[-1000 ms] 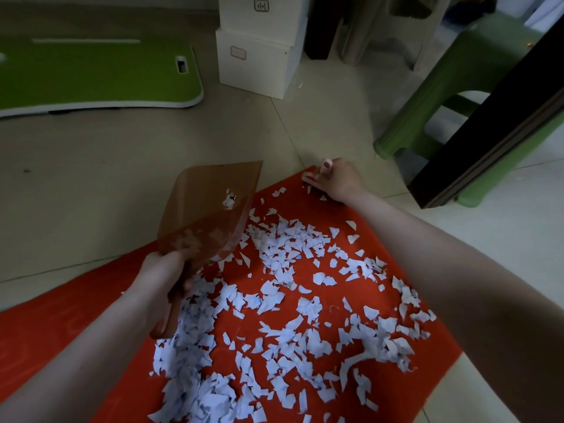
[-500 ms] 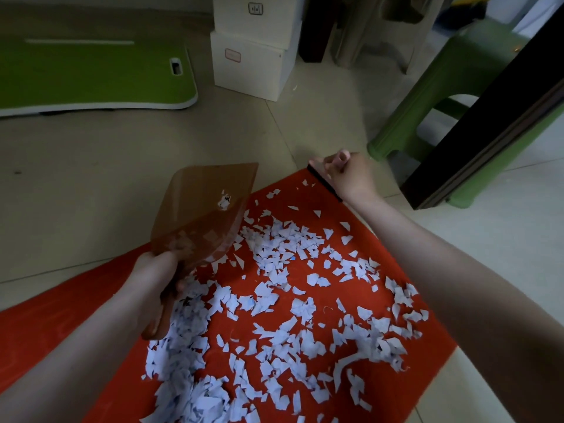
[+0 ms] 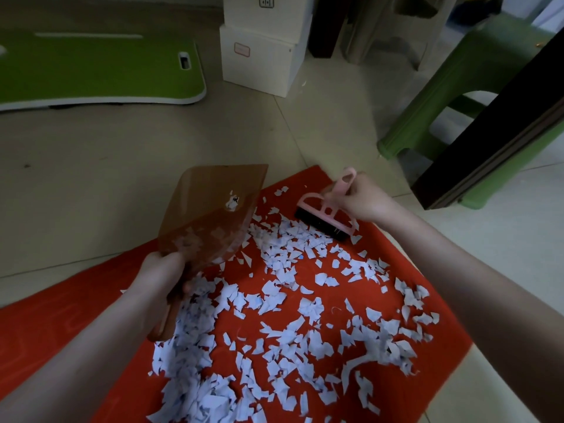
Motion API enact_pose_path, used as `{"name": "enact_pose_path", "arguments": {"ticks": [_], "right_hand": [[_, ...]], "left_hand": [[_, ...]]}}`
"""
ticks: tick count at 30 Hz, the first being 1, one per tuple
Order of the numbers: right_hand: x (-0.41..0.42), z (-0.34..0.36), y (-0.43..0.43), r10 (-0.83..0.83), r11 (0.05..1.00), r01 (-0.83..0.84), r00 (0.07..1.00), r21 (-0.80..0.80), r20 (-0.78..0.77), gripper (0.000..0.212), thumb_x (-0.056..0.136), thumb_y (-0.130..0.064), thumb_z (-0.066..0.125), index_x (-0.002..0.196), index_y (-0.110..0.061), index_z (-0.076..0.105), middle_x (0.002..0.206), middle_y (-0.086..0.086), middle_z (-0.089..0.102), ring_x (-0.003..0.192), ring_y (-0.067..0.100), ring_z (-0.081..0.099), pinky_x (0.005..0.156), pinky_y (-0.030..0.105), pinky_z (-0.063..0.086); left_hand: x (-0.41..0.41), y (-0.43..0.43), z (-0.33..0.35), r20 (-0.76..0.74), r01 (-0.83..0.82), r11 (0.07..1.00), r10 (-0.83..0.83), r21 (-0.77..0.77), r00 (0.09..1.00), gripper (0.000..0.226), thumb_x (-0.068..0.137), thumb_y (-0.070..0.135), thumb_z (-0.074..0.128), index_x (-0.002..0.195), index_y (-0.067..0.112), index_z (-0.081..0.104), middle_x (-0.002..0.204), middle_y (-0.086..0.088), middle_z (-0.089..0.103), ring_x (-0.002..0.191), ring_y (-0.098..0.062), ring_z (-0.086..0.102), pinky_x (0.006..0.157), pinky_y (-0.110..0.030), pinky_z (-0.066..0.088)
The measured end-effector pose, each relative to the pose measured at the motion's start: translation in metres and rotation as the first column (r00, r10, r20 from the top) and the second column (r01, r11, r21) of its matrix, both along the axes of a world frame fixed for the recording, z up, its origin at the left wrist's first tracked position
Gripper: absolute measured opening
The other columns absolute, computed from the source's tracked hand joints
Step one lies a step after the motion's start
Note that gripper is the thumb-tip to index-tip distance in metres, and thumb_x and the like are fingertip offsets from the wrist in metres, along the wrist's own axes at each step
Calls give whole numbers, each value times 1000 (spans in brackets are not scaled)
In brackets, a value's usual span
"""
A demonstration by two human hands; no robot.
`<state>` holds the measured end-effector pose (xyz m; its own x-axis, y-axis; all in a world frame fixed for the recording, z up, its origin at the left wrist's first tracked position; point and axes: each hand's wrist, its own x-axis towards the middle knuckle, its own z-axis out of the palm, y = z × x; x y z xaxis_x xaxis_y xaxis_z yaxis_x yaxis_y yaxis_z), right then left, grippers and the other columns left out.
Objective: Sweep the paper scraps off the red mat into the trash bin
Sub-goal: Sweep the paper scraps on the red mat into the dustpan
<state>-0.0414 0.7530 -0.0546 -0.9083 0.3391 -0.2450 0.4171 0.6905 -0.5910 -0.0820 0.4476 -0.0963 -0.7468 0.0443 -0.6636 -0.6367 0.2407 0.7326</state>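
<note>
Right hand pinches the handle of one pink brush, fingers curled round it; black bristles down at the far corner of the red mat, touching or nearly touching it, cannot tell which; left hand grips the handle of one translucent brown dustpan, held tilted above the mat's far-left edge, wide end pointing away from the person. Key relation: the paper scraps lie almost wholly on the near side of the brush, spread from its bristles back toward the person; the bristle row's long axis runs diagonally, far-left to near-right, so it stands broadside to the field; right hand is nearer the far fringe, left hand nearer the dense heap at near-left. Judgement: the next stroke likely pulls scraps toward the person or across to the pan, and the pan must first come down to the mat. Counts: mat, 1; brush, 1; dustpan, 1; scraps, too many to count, with a small clump clinging inside the pan; trash bin, 0 in view. Surroundings: white boxes, 2, stacked; green stool, 1.
</note>
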Motion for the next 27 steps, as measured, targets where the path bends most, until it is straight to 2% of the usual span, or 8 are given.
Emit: {"name": "enact_pose_path", "arguments": {"ticks": [3,5,9,14,17,21,24,27], "right_hand": [[14,7,0,-23,1000,23,988,-4,-153,25,96,-27,51,103,-11,69,98,7,70,85,24,68,77,39,57],[6,4,3,-78,996,86,970,25,-232,44,97,-43,35,87,-14,68,91,15,71,80,32,68,70,46,58],[-30,-14,18,-236,969,248,930,7,-281,24,97,-21,50,82,-7,64,91,5,69,71,16,64,64,25,53],[-58,-31,12,-139,985,146,988,91,-72,29,90,-33,64,71,-14,55,67,-7,58,55,4,50,44,14,39],[-43,-21,-5,-5,982,-11,997,189,83,28,89,-37,62,94,-10,66,65,-5,53,56,10,49,48,20,35],[11,5,-15,135,985,-139,990,104,52,16,92,-22,58,103,-17,68,85,-6,65,78,20,66,69,33,55],[29,9,-13,28,996,-17,991,88,-129,17,92,-22,58,105,-21,69,88,2,70,81,31,66,73,47,56],[14,-2,-6,-131,983,156,965,97,-225,18,93,-19,56,104,-14,70,93,10,71,86,29,66,76,42,55]], "left_hand": [[-3,1,1,-5,7,1000,-7,3,1000,10,94,9,54,85,3,55,58,-10,48,25,-12,34,33,-15,30],[-5,2,1,-3,0,1000,0,-8,1000,8,94,8,53,90,2,56,54,-9,48,25,-12,33,32,-15,30],[-9,5,-2,-4,-5,1000,5,0,1000,11,93,10,54,98,1,57,60,-10,50,25,-12,34,29,-17,30],[-4,5,-6,-17,23,1000,-23,-8,1000,10,94,11,53,95,0,56,62,-13,51,26,-12,35,32,-17,30],[-1,3,-4,-10,24,1000,-24,6,1000,10,94,10,55,96,1,57,63,-13,51,27,-12,35,32,-16,30],[-5,-2,-3,-14,3,1000,-3,11,1000,8,92,10,55,91,3,57,60,-11,50,29,-13,34,32,-18,29],[-6,-6,-6,-27,-2,1000,1,-12,1000,9,92,11,55,85,6,55,61,-10,50,36,-16,33,34,-19,29],[-4,-4,-7,-13,4,1000,-4,-10,1000,12,93,10,54,82,6,55,58,-9,50,35,-15,34,32,-19,29]]}}
